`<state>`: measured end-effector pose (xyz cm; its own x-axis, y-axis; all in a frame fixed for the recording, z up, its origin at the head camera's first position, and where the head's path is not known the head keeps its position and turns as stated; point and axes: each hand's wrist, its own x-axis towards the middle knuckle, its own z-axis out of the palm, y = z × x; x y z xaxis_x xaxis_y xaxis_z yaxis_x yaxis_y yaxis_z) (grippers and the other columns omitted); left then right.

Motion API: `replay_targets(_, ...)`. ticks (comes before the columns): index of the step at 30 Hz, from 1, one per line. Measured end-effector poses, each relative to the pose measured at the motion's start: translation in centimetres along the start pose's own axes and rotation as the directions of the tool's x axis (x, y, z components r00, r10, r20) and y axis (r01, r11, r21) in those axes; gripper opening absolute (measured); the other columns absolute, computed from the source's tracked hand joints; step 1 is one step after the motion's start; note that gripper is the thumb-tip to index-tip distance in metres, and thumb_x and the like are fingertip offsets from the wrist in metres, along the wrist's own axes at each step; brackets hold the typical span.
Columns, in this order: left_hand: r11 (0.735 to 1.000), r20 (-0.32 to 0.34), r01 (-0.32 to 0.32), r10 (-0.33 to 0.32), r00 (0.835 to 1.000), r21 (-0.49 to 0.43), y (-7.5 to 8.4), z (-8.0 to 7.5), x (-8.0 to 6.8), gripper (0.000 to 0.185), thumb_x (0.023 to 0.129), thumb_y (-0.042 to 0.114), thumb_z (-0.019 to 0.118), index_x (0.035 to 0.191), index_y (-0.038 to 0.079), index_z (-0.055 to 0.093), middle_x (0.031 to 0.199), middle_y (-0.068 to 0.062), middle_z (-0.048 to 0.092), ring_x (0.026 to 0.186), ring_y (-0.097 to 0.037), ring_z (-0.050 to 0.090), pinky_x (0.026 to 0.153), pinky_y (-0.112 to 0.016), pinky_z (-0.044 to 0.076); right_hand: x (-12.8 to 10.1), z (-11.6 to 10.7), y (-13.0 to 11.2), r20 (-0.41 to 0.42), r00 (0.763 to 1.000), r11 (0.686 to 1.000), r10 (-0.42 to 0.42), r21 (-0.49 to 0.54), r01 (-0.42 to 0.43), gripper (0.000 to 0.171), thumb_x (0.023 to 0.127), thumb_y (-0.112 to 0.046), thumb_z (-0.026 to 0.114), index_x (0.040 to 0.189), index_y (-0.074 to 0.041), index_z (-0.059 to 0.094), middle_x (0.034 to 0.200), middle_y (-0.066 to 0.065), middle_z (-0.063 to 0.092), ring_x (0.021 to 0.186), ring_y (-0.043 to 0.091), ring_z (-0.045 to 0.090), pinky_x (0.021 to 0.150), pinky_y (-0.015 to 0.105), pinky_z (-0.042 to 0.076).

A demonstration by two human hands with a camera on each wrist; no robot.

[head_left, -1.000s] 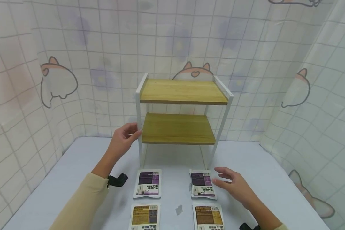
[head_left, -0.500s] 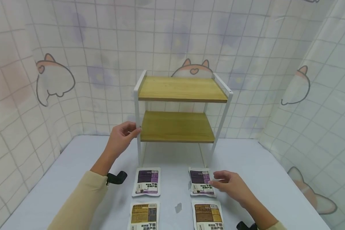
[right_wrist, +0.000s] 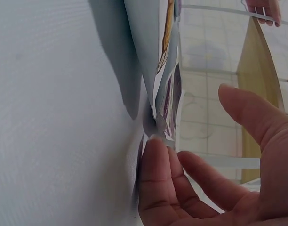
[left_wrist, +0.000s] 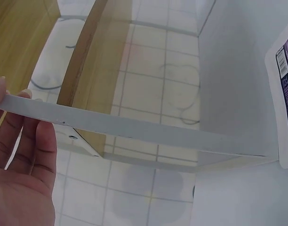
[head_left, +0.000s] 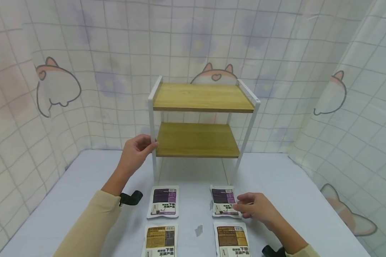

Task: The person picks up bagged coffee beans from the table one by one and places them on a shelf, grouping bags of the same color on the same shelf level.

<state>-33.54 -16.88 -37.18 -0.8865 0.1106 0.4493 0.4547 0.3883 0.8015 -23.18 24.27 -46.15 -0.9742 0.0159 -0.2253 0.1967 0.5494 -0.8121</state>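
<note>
My left hand (head_left: 134, 153) pinches the white front-left post (left_wrist: 134, 129) of a two-tier shelf (head_left: 197, 140) with yellow-brown wooden boards. In the left wrist view its fingers (left_wrist: 28, 141) curl round that post beside the lower board. My right hand (head_left: 256, 208) is at the right edge of a white pouch with a purple label (head_left: 223, 201), lying flat in front of the shelf. The right wrist view has its fingertips (right_wrist: 156, 146) low at the pouch's edge, with the thumb raised and apart from them.
Another purple-labelled pouch (head_left: 163, 201) lies to the left. Two pouches with brown and gold labels, one on the left (head_left: 161, 238) and one on the right (head_left: 232, 238), lie nearer. Between them is a small grey patch (head_left: 198, 230). A white grid-patterned curtain (head_left: 122, 43) surrounds the table.
My right hand has moved slightly left and down, its fingertips now at the right purple pouch's edge. The left hand keeps holding the shelf post. The head view has shifted slightly.
</note>
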Motion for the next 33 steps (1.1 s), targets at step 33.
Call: replay_targets(33,1.0,-0.025,0.007,-0.008,1.0,-0.026,0.3,-0.2,0.0,0.031,0.099,0.032,0.07,0.118,0.007,0.071,0.109,-0.01,0.072,0.091,-0.019,0.066,0.079,-0.018,0.055,1.5,1.1,0.1,-0.029,0.998,0.993,0.061,-0.104,-0.064,0.056,0.072,-0.022,0.094,0.116,0.001,0.068,0.09,0.008,0.068,0.074,0.018,0.06,0.062,0.029,0.054)
